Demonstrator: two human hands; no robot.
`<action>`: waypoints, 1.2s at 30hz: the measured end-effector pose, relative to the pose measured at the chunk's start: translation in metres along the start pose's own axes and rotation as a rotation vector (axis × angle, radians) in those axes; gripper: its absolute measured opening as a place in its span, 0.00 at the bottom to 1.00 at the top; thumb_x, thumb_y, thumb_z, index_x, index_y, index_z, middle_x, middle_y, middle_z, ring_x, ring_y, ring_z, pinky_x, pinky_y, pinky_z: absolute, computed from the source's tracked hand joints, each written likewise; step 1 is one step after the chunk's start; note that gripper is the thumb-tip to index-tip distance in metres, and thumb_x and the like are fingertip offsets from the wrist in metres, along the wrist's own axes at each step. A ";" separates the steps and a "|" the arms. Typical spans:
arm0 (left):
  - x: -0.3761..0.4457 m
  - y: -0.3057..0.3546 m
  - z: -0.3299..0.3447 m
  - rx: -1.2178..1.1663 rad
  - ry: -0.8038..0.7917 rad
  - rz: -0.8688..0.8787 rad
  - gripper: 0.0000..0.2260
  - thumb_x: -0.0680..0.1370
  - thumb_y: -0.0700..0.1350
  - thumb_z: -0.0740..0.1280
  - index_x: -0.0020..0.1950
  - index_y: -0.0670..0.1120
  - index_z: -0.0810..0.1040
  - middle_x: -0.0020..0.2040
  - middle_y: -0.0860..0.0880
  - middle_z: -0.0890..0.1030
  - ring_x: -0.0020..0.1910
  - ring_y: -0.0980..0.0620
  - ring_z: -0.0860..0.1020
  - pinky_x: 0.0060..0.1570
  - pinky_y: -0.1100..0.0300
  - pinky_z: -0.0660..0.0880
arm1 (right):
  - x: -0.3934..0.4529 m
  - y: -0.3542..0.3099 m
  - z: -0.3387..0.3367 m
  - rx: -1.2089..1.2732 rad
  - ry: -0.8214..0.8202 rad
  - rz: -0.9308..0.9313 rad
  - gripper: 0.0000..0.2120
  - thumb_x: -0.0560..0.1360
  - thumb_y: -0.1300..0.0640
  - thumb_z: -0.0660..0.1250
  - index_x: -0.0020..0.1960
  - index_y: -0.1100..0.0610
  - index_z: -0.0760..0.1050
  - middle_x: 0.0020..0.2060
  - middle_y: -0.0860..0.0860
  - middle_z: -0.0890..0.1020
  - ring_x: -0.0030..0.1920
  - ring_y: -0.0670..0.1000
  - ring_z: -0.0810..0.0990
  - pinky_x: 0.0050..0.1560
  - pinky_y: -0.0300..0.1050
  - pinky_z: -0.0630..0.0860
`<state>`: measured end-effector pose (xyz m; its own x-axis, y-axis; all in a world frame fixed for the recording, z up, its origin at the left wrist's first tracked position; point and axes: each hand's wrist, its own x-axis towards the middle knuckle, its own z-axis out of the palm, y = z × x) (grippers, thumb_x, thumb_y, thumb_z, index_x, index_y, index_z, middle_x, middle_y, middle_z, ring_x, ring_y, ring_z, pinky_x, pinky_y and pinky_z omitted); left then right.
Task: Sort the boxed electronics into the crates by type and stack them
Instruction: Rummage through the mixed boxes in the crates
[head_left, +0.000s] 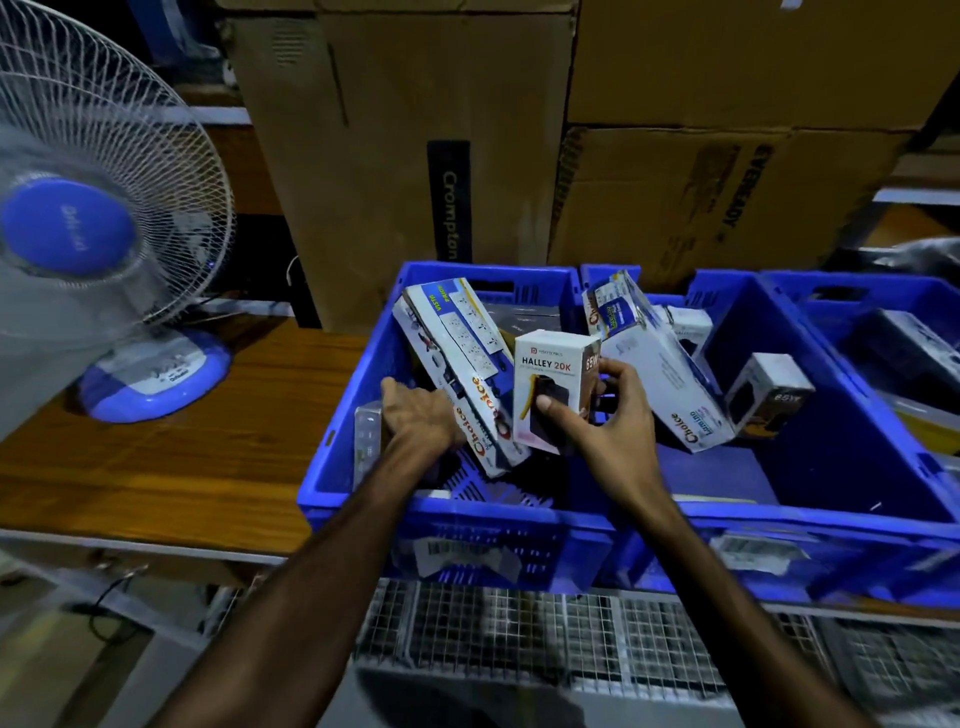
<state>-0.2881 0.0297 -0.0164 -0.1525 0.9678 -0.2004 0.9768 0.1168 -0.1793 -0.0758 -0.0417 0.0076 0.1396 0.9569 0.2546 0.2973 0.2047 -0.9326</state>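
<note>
Mid-sort, pick phase. Right hand (605, 415) grips the white "HALLEY 20K" power bank box (553, 387), thumb on the front face, fingers wrapped round the right side. The box is upright, lifted above the contents of the left blue crate (332, 467), near its right wall.

Left hand (415, 415) is down in the same crate, beside the leaning "Choice" power strip box (462, 364). Its fingers point away and are partly hidden, so I cannot tell whether it holds anything; it may be bracing or reaching for the small clear pack (368, 441) at the left wall.

The middle crate (779, 514) holds another "Choice" box (660, 364), tilted, and a small dark-fronted box marked 65W (769, 395) that looks like the same power bank type, lying on its side. A right crate (852, 291) is only partly in view. The crates sit on a wooden tabletop (182, 441), with a table fan (104, 234) at far left and cardboard cartons (415, 130) behind.

Judgement: early in the task, types are mixed in both crates. Next move likely needs the Halley box carried right over the shared crate walls and set down next to the 65W box, flat, so stacking works. Watch the leaning strip box: it could slide once its neighbour is gone.
</note>
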 end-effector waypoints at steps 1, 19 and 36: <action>-0.004 -0.003 -0.005 -0.054 0.058 -0.040 0.17 0.77 0.64 0.66 0.46 0.51 0.79 0.46 0.50 0.81 0.49 0.48 0.76 0.61 0.48 0.63 | 0.001 0.001 0.000 0.007 0.000 -0.001 0.27 0.65 0.36 0.78 0.59 0.40 0.71 0.59 0.46 0.80 0.59 0.49 0.81 0.58 0.58 0.81; -0.098 0.016 -0.057 -2.052 0.005 0.143 0.08 0.82 0.41 0.67 0.54 0.40 0.85 0.48 0.42 0.88 0.40 0.50 0.84 0.34 0.62 0.79 | 0.010 -0.015 -0.066 0.266 0.171 0.032 0.25 0.73 0.49 0.76 0.66 0.56 0.75 0.50 0.51 0.84 0.51 0.49 0.83 0.49 0.45 0.82; -0.043 0.206 -0.057 -0.568 0.244 0.656 0.31 0.71 0.58 0.73 0.71 0.48 0.76 0.62 0.46 0.76 0.64 0.41 0.76 0.62 0.48 0.74 | 0.069 0.078 -0.275 -0.880 -0.263 0.029 0.28 0.70 0.40 0.77 0.66 0.49 0.77 0.52 0.48 0.81 0.54 0.54 0.82 0.46 0.51 0.73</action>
<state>-0.0714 0.0250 0.0104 0.4350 0.8915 0.1267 0.7931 -0.4460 0.4148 0.2168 -0.0158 0.0225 -0.0286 0.9973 0.0672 0.9238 0.0520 -0.3793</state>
